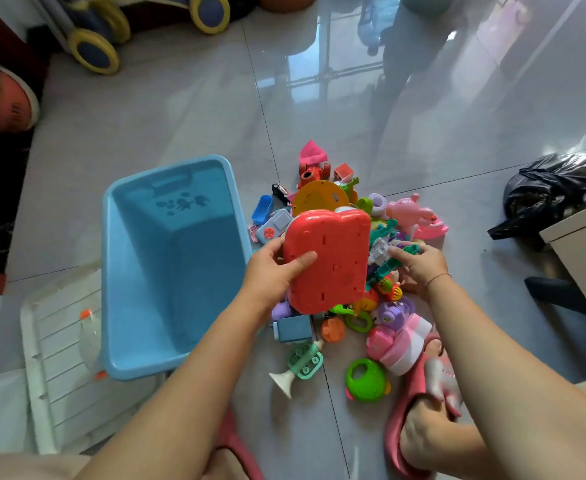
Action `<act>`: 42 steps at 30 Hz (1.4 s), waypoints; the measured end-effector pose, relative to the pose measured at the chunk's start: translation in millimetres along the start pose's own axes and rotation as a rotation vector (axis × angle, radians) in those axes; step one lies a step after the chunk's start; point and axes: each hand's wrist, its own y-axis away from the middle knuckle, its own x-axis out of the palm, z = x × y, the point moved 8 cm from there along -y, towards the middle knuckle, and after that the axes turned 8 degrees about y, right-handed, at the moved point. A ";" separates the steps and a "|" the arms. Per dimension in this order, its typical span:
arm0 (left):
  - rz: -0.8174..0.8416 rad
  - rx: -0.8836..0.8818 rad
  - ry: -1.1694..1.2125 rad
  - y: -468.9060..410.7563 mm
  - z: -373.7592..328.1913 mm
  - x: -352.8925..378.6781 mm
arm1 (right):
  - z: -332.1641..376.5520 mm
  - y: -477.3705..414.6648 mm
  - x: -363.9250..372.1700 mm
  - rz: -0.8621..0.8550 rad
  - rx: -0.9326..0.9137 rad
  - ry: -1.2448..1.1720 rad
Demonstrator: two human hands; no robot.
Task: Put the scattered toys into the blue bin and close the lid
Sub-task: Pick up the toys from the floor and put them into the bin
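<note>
Just right of blue bin [135,289], gripped red toy board [334,251] with nearer left hand [270,273]; right hand's [421,266] hold unclear.

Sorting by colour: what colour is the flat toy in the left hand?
The flat toy is coral red; head view.

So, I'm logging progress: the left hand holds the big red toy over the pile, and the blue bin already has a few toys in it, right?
Not quite: the head view shows the blue bin with nothing in it yet, only bare walls and floor. The rest stands: the left hand grips the big red toy over the pile.
</note>
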 end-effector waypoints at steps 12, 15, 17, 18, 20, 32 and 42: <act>-0.426 0.417 -0.079 25.9 -104.7 -167.8 | 187.4 100.4 94.1 0.129 -0.538 -0.107; -0.547 0.347 -0.365 16.8 -73.8 -205.4 | 202.3 111.3 145.6 0.150 -0.584 -0.064; -0.551 0.309 -0.581 4.7 -44.6 -217.2 | 201.5 115.3 185.0 0.198 -0.597 0.010; -0.530 0.278 -0.673 -1.3 -28.9 -218.8 | 197.1 115.0 204.8 0.225 -0.600 0.056; -0.466 0.220 -0.807 -11.7 2.5 -219.6 | 187.0 114.0 238.6 0.239 -0.618 0.176; -0.068 0.110 -1.445 -54.6 99.9 -185.7 | 155.9 95.4 349.7 0.118 -0.841 0.692; 0.178 -0.487 -1.134 -38.4 143.1 -205.6 | 142.6 87.2 384.1 0.237 -0.897 1.164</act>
